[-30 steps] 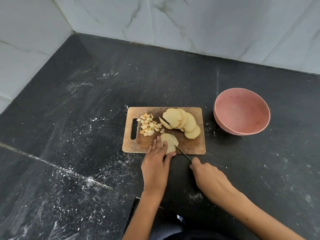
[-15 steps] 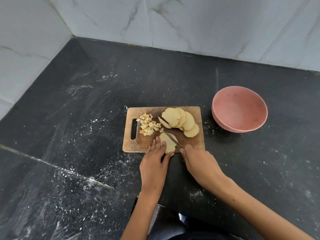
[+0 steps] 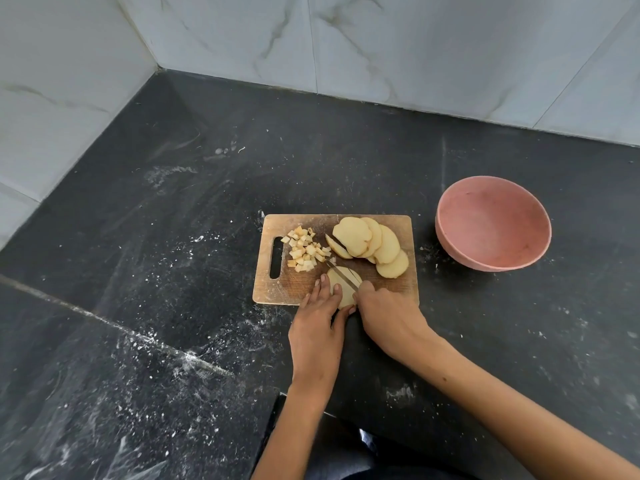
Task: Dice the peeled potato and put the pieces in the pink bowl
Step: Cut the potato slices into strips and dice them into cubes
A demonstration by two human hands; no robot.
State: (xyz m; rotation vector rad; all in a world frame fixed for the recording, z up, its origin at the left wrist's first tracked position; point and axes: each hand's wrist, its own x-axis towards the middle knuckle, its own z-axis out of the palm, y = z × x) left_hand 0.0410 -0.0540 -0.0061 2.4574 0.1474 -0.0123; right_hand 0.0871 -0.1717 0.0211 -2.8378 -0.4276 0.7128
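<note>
Pink, tan and pale yellow on black

Dusty pink bowl (image 3: 493, 223); light brown wooden cutting board (image 3: 388, 289); pale yellow potato slices (image 3: 367, 237); cream-and-tan dice (image 3: 304, 251); black counter (image 3: 173, 271) flecked with white; white wall tiles (image 3: 415, 46) veined in grey.

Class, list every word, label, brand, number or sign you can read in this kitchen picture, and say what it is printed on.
None: no readable text shows anywhere. The cutting board, pink bowl, knife, black counter and tiled wall all appear unmarked.
</note>
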